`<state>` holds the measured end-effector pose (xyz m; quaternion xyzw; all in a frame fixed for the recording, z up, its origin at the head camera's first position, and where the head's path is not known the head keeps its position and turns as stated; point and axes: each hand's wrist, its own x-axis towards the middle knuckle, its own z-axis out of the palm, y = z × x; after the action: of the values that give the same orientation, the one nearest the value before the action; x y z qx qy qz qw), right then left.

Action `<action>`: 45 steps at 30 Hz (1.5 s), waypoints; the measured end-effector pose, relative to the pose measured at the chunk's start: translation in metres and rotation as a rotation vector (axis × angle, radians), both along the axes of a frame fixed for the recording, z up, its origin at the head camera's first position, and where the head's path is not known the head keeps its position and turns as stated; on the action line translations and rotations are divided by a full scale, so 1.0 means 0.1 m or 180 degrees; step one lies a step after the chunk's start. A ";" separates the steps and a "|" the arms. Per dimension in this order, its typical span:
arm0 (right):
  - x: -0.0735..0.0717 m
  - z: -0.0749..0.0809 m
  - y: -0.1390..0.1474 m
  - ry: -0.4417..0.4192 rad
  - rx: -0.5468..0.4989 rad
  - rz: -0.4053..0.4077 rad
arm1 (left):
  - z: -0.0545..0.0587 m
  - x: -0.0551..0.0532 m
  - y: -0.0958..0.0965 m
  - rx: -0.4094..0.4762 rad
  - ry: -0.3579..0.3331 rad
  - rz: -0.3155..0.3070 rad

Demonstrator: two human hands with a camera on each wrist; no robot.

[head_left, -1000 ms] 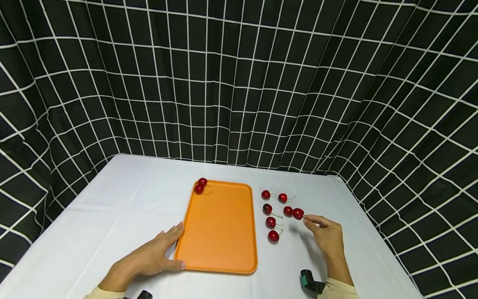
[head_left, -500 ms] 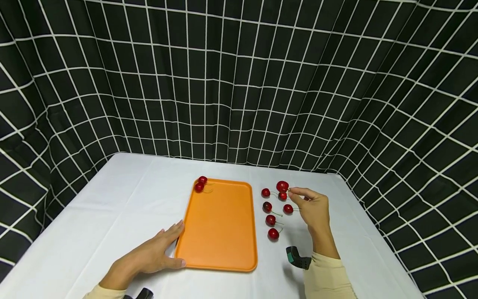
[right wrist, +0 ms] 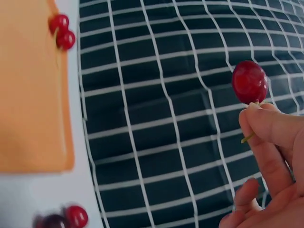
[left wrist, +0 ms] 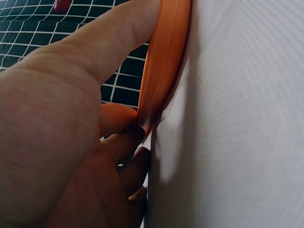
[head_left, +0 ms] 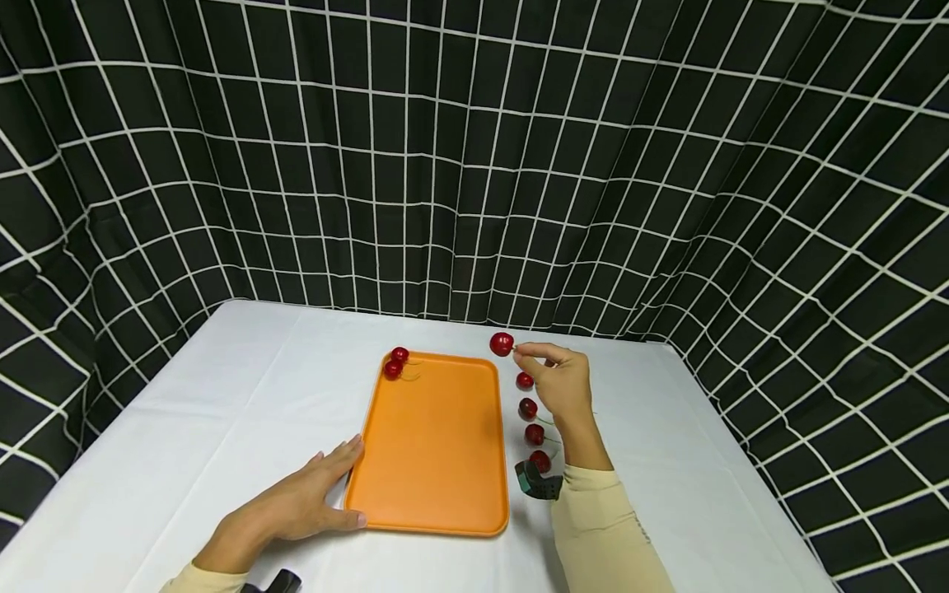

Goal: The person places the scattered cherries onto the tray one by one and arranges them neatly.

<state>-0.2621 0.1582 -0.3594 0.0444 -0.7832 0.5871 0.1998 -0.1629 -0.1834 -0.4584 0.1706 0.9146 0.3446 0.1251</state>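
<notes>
My right hand (head_left: 561, 380) pinches a red cherry (head_left: 502, 344) by its green stem, between thumb and index finger. In the right wrist view the held cherry (right wrist: 249, 81) hangs off the fingertips against the dark cloth. In the head view it is near the far right corner of the orange tray (head_left: 437, 445). Two cherries (head_left: 393, 369) lie together in the tray's far left corner. My left hand (head_left: 296, 502) rests against the tray's near left corner, fingers along the left side and thumb at the front edge; the left wrist view shows them touching the orange rim (left wrist: 164, 61).
Several cherries with stems, among them a dark one (head_left: 528, 408), lie in a column right of the tray, partly hidden by my right hand and wrist device (head_left: 539, 482). A white cloth (head_left: 259, 387) covers the table; a black gridded curtain (head_left: 415, 165) surrounds it.
My right hand has carried the cherry leftward and away from me, from above the right-hand cherries toward the tray's far right corner. The left hand and the tray stay in place.
</notes>
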 end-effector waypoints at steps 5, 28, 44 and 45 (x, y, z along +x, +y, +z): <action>-0.11 -0.05 -0.28 -0.0014 -0.0073 0.0227 | 0.00 0.00 0.00 -0.0009 -0.0060 0.0059; -0.47 -0.43 -1.06 -0.0481 0.0297 0.0733 | 0.00 0.01 0.00 0.0003 -0.0070 0.0104; -0.66 -0.81 -1.29 -0.1090 0.1076 0.0528 | 0.00 0.00 0.00 -0.0016 -0.0094 0.0067; -0.66 -0.84 -1.30 -0.1097 0.1164 0.0519 | 0.00 0.00 0.00 -0.0017 -0.0091 0.0067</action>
<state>-0.3285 0.0279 -0.4430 0.0421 -0.8925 0.4490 0.0042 -0.1631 -0.1834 -0.4582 0.1558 0.9154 0.3458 0.1350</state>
